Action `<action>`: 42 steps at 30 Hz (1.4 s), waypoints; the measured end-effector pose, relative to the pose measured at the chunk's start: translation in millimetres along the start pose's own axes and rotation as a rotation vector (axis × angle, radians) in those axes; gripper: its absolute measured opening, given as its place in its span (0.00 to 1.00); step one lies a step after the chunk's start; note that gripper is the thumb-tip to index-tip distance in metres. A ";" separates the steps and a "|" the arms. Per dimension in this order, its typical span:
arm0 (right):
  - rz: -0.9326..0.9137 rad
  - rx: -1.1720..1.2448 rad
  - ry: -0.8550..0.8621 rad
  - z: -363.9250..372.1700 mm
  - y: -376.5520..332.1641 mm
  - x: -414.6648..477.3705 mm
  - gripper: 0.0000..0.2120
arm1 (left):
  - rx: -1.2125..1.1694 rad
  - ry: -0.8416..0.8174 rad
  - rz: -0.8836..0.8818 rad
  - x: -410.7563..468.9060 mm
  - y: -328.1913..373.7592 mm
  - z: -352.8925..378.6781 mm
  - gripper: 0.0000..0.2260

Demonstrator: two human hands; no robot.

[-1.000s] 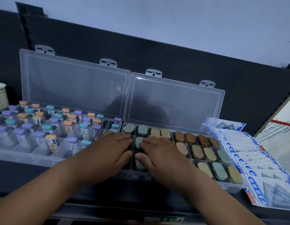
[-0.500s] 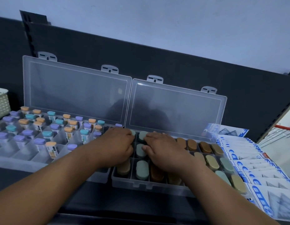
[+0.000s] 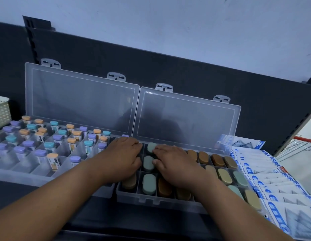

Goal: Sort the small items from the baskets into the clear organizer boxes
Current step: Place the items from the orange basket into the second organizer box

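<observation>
I am resting both hands palm down on the right organizer box (image 3: 151,200), its clear lid (image 3: 187,119) standing open behind it. My left hand (image 3: 124,156) is lying flat over the box's left column of compartments, fingers together and curled slightly, gripping nothing that I can see; a tan oval case (image 3: 129,183) is showing just below its heel. My right hand (image 3: 175,163) is lying flat beside it, fingers extended and close together, its fingertips (image 3: 155,151) touching a pale green oval case (image 3: 152,146) in the back row. Two more green cases (image 3: 148,184) are sitting in the column between my hands. Brown, tan and green cases are filling the compartments to the right. The left organizer box (image 3: 15,176) is holding upright little bottles (image 3: 53,160) with purple, orange and teal caps. Blue-and-white packets (image 3: 280,190) are lying just right of the boxes, and a cream basket (image 3: 1,112) is standing at far left.
</observation>
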State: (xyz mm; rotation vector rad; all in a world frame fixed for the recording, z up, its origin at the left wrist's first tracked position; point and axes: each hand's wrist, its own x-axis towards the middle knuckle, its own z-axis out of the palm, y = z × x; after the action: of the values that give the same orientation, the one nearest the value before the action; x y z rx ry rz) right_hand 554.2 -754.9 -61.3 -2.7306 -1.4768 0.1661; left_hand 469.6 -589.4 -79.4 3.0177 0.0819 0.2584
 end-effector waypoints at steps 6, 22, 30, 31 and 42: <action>-0.020 -0.015 -0.024 -3.9 -0.3 1.2 0.20 | 0.001 0.005 -0.038 -5.9 7.4 -10.7 0.35; 0.128 0.037 0.192 -13.4 67.2 -71.1 0.22 | -0.029 -0.088 0.056 -7.2 69.2 -25.0 0.22; 0.026 -0.048 0.127 -17.1 49.1 -66.3 0.18 | -0.049 -0.122 0.055 11.7 81.9 -12.7 0.15; 0.038 -0.032 0.114 -19.7 47.9 -60.3 0.17 | -0.042 -0.123 0.046 16.4 79.5 -9.9 0.14; 0.062 -0.108 -0.020 -18.3 52.6 -39.2 0.14 | 0.044 -0.209 -0.015 25.0 80.6 0.9 0.19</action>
State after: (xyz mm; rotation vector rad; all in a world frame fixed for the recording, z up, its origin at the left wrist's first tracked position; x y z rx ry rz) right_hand 578.7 -816.1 -44.2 -2.8704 -1.4476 0.1191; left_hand 497.9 -667.8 -66.9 3.0649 0.0936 -0.0620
